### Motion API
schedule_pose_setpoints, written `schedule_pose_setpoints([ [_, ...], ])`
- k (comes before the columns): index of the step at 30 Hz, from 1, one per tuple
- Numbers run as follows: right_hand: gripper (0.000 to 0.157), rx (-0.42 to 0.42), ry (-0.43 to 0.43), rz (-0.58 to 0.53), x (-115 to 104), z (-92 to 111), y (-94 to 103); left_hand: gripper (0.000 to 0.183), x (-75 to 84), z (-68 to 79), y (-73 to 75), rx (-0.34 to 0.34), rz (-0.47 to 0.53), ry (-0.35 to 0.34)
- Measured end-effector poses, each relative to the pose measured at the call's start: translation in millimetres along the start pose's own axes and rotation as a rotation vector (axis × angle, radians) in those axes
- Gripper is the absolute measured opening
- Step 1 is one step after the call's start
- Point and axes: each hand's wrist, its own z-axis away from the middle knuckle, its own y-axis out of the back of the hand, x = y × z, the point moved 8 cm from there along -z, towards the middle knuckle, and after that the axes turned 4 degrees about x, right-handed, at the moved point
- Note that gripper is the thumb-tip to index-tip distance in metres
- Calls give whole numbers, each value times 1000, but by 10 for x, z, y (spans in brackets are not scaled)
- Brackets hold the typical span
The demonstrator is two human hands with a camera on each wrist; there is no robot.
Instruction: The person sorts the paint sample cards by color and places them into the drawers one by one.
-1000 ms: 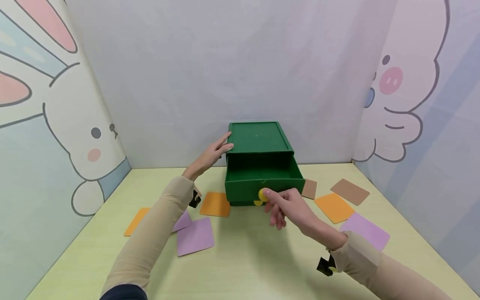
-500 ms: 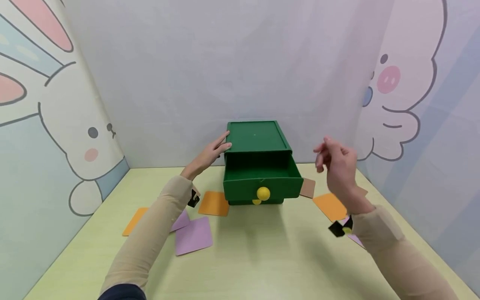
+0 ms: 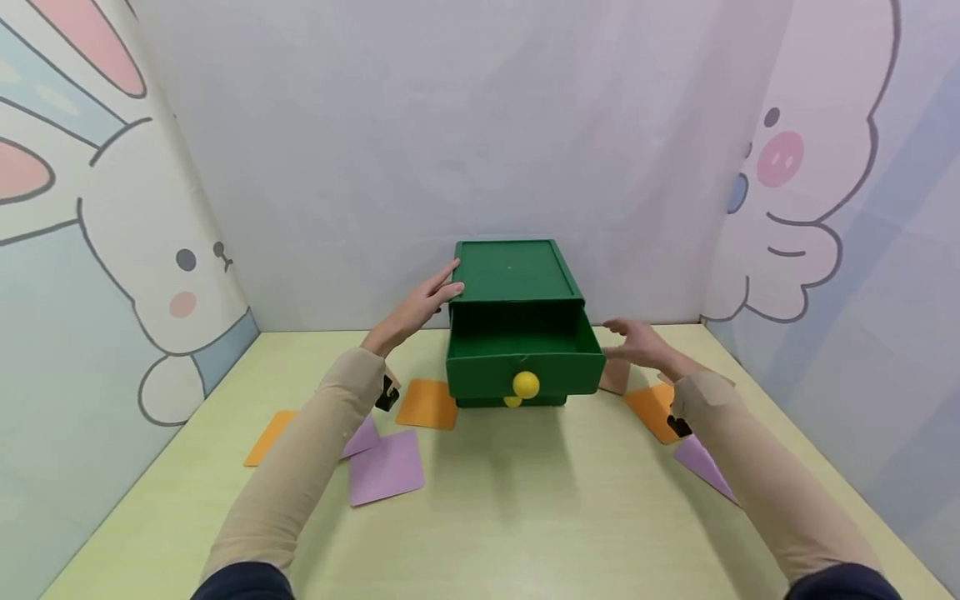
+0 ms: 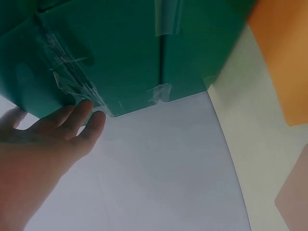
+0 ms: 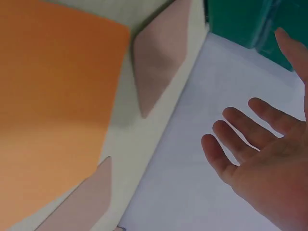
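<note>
In the head view we see the green box (image 3: pixel 517 271) at the back of the table (image 3: pixel 480 533), its upper drawer (image 3: pixel 483 377) standing out toward us above the lower part, with 2 yellow knobs (image 3: pixel 527 385) at the front. The left hand (image 3: pixel 415 308) lies flat along the box's left side, gripping nothing; we judge that it steadies the box. The right hand (image 3: pixel 637 346) hovers just beside the other side, empty, perhaps to brace it too. Both arms reach forward. Orange cards (image 3: pixel 427 404) and purple cards (image 3: pixel 386 468) lie on either side, so the box sits between them.

In the left wrist view we find extended fingers near clear tape (image 4: pixel 163 91), which seems to bind the panels.

In the right wrist view we see 4 fingers straight, slightly spread, apart from the box; whether the thumb touches it, we cannot tell
</note>
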Motion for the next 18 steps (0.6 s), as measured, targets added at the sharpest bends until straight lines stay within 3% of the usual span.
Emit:
schedule_pose_setpoints([
  [4, 74, -112, -42, 46, 144, -24, -215, 61, 12, 9, 14, 11, -22, -10],
  [10, 90, -205, -86, 41, 243, -9, -335, 61, 44, 15, 23, 17, -21, -19],
  [15, 88, -196, -81, 32, 307, -14, -398, 59, 20, 12, 17, 5, -20, -8],
  [18, 81, -165, -64, 50, 316, -18, -402, 60, 136, 78, -1, -7, -19, 2],
])
